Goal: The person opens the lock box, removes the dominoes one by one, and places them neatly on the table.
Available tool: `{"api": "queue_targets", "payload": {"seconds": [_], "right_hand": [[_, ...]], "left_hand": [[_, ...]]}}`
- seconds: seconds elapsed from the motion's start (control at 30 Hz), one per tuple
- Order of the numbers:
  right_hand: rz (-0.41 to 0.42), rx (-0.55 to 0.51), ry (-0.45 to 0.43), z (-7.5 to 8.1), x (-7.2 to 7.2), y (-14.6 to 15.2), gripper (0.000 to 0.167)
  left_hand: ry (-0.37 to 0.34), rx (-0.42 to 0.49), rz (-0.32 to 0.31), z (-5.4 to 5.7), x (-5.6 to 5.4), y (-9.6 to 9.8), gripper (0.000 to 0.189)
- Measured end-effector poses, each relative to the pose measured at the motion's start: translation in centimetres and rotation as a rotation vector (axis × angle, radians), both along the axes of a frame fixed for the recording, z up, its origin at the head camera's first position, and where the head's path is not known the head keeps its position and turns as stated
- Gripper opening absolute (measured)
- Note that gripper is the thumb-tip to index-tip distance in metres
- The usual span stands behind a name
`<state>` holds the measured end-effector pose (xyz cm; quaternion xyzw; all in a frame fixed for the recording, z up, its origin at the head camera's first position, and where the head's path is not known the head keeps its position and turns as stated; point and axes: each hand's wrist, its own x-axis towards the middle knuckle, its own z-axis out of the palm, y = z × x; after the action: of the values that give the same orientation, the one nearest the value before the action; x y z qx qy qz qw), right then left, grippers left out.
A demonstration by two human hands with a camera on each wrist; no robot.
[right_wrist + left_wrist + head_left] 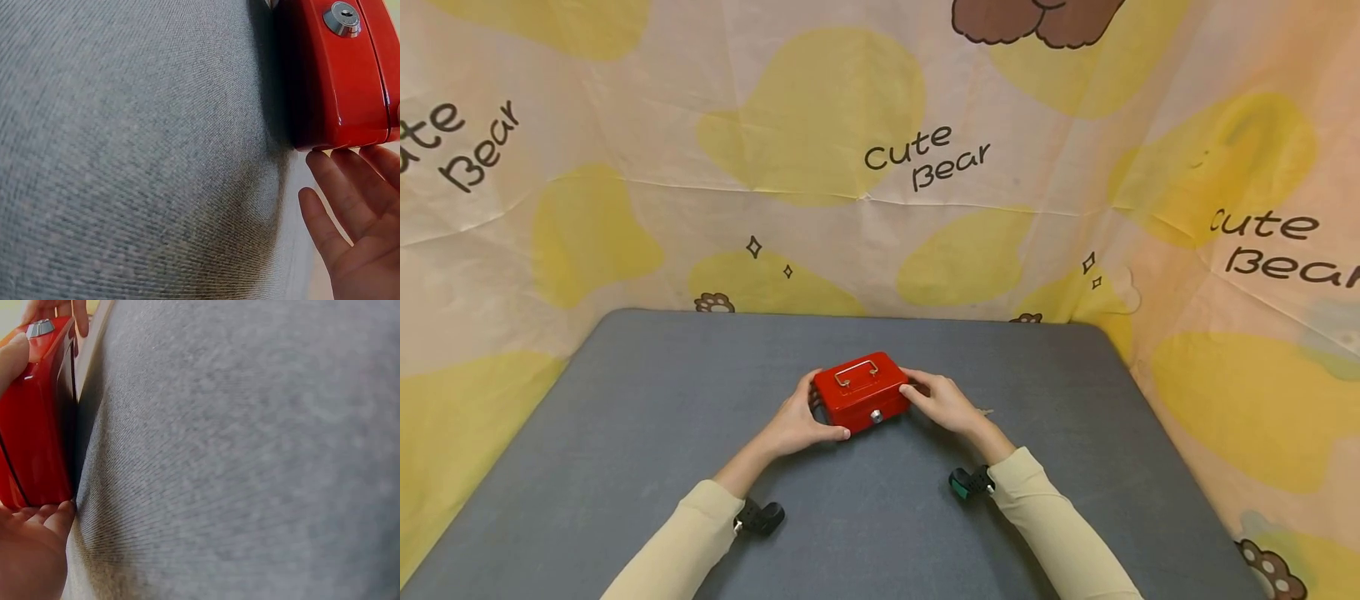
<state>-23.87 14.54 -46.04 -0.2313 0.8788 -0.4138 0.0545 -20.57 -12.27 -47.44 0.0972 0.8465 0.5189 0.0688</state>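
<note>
Head view showed a red box [863, 398] near the middle of the worktop [865, 517]. The left hand [797, 427] gripped one end, thumb in front; the right hand [946, 402] held the other, fingers [340, 194] nearly straight. Behind, the cloth [820, 117] read "Cute Bear" three times, leftmost cropped.
</note>
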Motion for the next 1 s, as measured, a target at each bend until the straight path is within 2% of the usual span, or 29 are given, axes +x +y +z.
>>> {"api": "queue_targets", "payload": {"seconds": [0.5,0.77,1.0], "right_hand": [[-0.028,0.018,0.008,0.5,-0.4,-0.9,0.043],[-0.017,0.017,0.055,0.7,-0.3,-1.4,0.041],[-0.056,0.038,0.046,0.5,-0.4,-1.9,0.038]], "left_hand": [[-0.017,0.047,0.062,0.2,0.7,0.1,0.101],[-0.016,0.019,0.103,-0.1,0.9,0.0,0.102],[-0.003,0.003,0.131,0.0,1.2,0.1,0.102]]}}
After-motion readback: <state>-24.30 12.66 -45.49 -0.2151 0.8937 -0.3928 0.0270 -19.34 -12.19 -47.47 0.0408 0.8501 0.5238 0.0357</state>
